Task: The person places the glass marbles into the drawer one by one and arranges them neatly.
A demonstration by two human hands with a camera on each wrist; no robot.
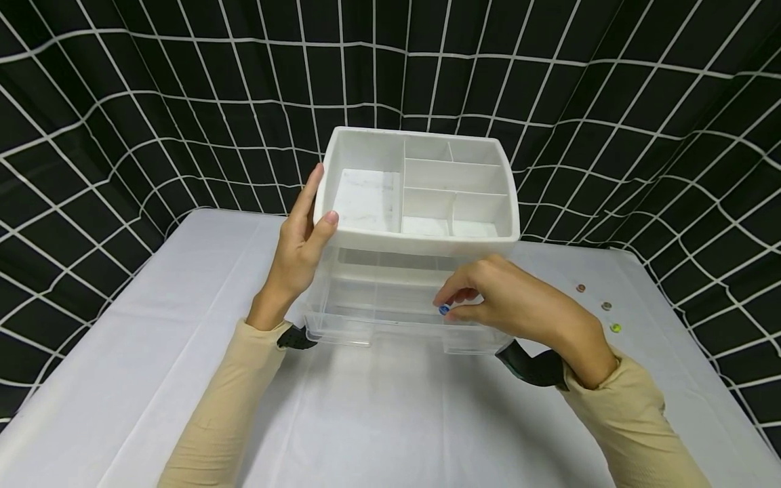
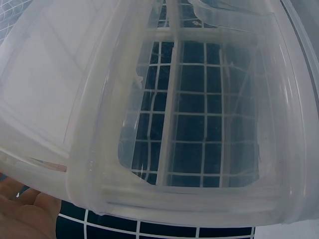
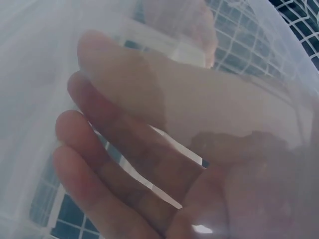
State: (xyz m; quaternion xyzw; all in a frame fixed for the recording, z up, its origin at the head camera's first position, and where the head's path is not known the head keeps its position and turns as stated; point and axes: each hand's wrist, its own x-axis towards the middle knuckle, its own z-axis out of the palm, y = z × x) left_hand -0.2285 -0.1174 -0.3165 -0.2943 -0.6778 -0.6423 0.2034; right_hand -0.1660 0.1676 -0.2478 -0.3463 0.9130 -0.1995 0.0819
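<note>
A white organizer top (image 1: 366,237) with several compartments sits over a clear plastic drawer (image 1: 342,329) that is pulled out toward the front. The left hand (image 1: 297,251) grips the organizer's left side, thumb on the rim; part of that hand (image 2: 30,211) shows at the lower left of the left wrist view. Over the drawer's right part, the right hand (image 1: 512,298) pinches a small blue object (image 1: 444,309) between thumb and fingertips. In the right wrist view the right hand (image 3: 144,144) appears through clear plastic, and the blue object is hidden there.
Three small round pieces lie on the white cloth (image 1: 152,305) to the right: a reddish one (image 1: 581,288), a brownish one (image 1: 607,306) and a yellow-green one (image 1: 615,328). A black curtain with a white grid (image 1: 274,88) surrounds the table's back and sides.
</note>
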